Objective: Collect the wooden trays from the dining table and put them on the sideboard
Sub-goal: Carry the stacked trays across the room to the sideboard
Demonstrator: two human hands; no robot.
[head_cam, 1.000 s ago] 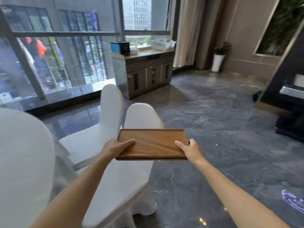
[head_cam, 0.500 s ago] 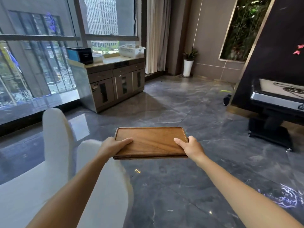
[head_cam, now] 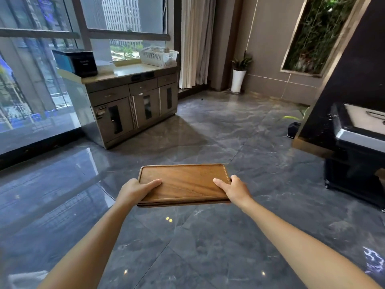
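Note:
I hold stacked brown wooden trays (head_cam: 185, 182) level in front of me over the grey marble floor. My left hand (head_cam: 135, 189) grips their left short edge, thumb lying on top. My right hand (head_cam: 235, 189) grips the right short edge the same way. A second tray edge shows under the top one at the front. The sideboard (head_cam: 133, 97), a grey-brown cabinet with a pale top, stands ahead to the left against the window.
On the sideboard top sit a dark box (head_cam: 76, 62) at the left and a white basket (head_cam: 159, 56) at the right. A potted plant (head_cam: 239, 76) stands in the far corner. A black table (head_cam: 358, 147) juts in from the right.
The view has swung right and moved forward: the white chairs have dropped out of sight and the sideboard is closer. Both hands keep the same grip on the trays.

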